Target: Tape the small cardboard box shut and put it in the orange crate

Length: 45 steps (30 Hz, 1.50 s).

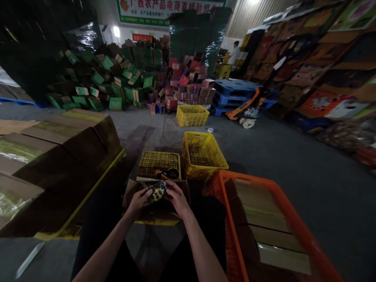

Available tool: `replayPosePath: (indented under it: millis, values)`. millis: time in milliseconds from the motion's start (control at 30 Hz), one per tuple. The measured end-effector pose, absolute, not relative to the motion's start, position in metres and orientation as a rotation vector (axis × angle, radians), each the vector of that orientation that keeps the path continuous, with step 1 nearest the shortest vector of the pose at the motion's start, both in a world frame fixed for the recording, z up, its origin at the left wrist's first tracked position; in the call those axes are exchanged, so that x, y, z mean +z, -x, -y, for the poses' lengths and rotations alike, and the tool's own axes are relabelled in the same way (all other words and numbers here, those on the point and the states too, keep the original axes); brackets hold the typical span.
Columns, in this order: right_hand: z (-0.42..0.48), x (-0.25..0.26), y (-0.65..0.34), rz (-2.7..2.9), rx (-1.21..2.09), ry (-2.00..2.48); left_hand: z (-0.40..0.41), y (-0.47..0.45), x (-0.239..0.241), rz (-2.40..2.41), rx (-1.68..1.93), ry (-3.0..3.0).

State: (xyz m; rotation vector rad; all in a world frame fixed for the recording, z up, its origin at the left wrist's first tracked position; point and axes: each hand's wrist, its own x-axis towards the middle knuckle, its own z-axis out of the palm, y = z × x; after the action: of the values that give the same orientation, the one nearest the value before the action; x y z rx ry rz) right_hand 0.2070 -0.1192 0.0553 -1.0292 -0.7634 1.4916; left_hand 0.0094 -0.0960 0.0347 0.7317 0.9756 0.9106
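Note:
Between my two hands is a small packet with a shiny, clear-looking wrapper and dark and yellow patches; its contents are too blurred to name. The fingers of my left hand close on its left end. My right hand grips the opposite end with thumb and fingers. Directly beneath the packet is an open cardboard box, its inside dark and partly covered by my hands. Just beyond it, a black and orange tape dispenser lies on an upturned yellow crate.
An orange crate holding cardboard boxes stands at my right. Taped cartons are stacked at my left. Ahead are a yellow basket, another yellow basket, blue pallets and a pallet jack. A person stands far back.

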Motion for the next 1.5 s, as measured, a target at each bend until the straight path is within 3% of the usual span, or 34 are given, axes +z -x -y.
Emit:
replayPosePath:
  millis: [333, 900, 1500]
  values:
    - [0.118, 0.048, -0.21, 0.965, 1.249, 1.301, 0.096, -0.009, 0.031, -1.084, 0.893, -0.822]
    - [0.117, 0.049, -0.209, 0.576, 1.481, 1.112, 0.097, -0.006, 0.038, -0.989, 0.877, -0.777]
    - [0.116, 0.047, -0.206, 0.561, 1.318, 1.127, 0.093, -0.009, 0.033, -1.084, 0.973, -0.762]
